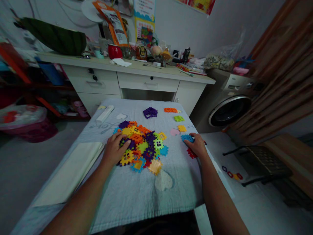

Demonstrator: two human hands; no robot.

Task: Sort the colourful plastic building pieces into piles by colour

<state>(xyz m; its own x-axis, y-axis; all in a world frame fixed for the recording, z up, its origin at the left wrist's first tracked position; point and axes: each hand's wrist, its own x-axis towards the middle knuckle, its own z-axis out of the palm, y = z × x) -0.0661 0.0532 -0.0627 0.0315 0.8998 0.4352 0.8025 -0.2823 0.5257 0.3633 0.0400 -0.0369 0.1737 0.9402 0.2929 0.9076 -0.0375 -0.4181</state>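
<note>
A heap of square interlocking plastic tiles point(142, 147) in purple, yellow, orange, green and blue lies mid-table. My left hand point(115, 148) rests on the heap's left side, thumb and fingers apart around a purple tile, with its fingertips partly hidden. At the table's right edge, my right hand point(198, 146) has thumb and fingers about a blue tile stack point(187, 138). Red tiles point(191, 153) lie just below that hand. Along the right side sit a yellow group point(181, 128), a green group point(179, 118) and an orange row point(170, 110). Purple tiles point(150, 112) are gathered behind the heap.
A pale cloth point(137, 209) covers the table. A folded cream sheet point(69, 173) and a white box point(105, 114) lie at left. Behind stands a cluttered desk point(149, 81); a washing machine point(227, 98) is beside it. A stool point(264, 156) and several fallen tiles point(232, 174) are on the right floor.
</note>
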